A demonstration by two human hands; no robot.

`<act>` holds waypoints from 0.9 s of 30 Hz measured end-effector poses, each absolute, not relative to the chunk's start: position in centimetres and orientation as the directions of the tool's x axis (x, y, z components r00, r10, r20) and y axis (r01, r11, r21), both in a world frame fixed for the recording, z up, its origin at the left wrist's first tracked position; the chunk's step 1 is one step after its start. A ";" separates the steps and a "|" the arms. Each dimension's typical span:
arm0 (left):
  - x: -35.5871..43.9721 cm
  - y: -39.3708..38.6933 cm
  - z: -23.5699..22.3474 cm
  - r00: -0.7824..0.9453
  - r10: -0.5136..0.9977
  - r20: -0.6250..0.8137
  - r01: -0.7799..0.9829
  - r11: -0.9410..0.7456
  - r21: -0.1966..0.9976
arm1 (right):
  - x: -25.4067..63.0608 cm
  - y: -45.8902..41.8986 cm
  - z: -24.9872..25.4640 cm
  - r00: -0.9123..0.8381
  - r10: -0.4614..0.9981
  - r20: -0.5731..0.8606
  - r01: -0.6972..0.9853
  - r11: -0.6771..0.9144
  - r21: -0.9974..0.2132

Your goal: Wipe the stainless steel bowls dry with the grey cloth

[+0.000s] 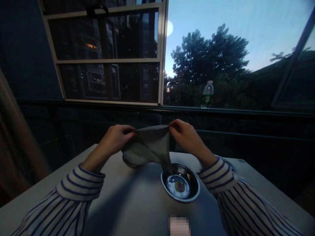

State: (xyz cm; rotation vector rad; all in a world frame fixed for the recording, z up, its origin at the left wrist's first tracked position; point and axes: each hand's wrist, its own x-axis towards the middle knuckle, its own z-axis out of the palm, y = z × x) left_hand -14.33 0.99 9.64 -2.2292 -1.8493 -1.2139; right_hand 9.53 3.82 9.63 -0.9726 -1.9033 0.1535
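Note:
A thin grey-green cloth (150, 147) with a patterned edge is stretched in the air between my two hands. My left hand (119, 137) pinches its upper left corner, and my right hand (183, 132) pinches the upper right one. The cloth sags in the middle, and its lower right tip hangs at the rim of a shiny metal bowl (194, 193). That bowl stands on the white table below my right hand, with a coloured mark on its bottom. Behind the cloth's lower left part, a dark rounded thing (128, 161) shows only in part.
The white table (137, 209) reaches to a dark railing by the window. A plastic bottle with a green label (207, 96) stands on the ledge (236, 111). Behind my right sleeve, a round rim (227, 161) is partly hidden. A curtain (19, 131) hangs at the left.

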 end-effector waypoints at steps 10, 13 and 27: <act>-15.8 -0.1 7.5 0.047 0.947 0.318 0.737 -0.248 0.629 | 9.6 4.6 9.6 -0.143 0.742 0.655 0.462 0.636 -0.619; -16.2 -0.4 6.2 0.038 0.954 0.297 0.694 -0.239 0.680 | 10.1 4.7 8.8 -0.146 0.766 0.626 0.443 0.616 -0.651; -15.7 0.8 2.4 -0.276 0.863 0.424 0.354 -0.319 0.879 | 11.2 5.7 5.7 -0.020 0.804 0.595 0.457 0.536 -0.710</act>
